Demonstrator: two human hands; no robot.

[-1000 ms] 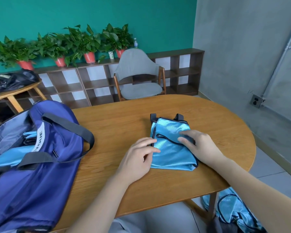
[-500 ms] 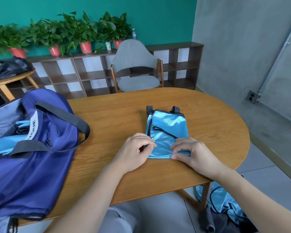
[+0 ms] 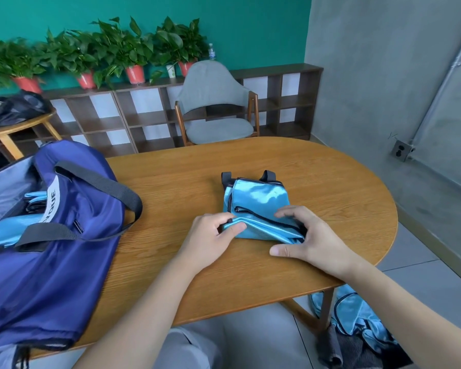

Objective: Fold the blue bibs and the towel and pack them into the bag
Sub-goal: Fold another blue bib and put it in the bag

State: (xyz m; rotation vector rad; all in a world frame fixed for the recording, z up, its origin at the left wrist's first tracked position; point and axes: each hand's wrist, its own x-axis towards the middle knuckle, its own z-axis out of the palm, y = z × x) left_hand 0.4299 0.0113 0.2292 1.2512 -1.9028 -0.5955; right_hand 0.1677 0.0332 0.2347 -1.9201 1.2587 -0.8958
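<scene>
A shiny light-blue bib (image 3: 256, 202) with black trim lies folded on the wooden table (image 3: 317, 177). My left hand (image 3: 210, 238) pinches its near-left corner between thumb and fingers. My right hand (image 3: 306, 235) grips the near-right edge, fingers curled over the fold and thumb on the table. The dark-blue bag (image 3: 64, 235) lies open at the left with folded light-blue bibs (image 3: 0, 230) inside. More blue bibs (image 3: 357, 315) and a grey towel (image 3: 330, 344) lie on the floor at the lower right.
A grey chair (image 3: 216, 107) stands behind the table, in front of a low shelf (image 3: 144, 121) with potted plants (image 3: 112, 51). A small round table (image 3: 19, 126) with a black bag is at the far left. A concrete wall runs along the right.
Both hands slid from the top of the bib to its near edge and took hold of it. The near edge is lifted into a fold.
</scene>
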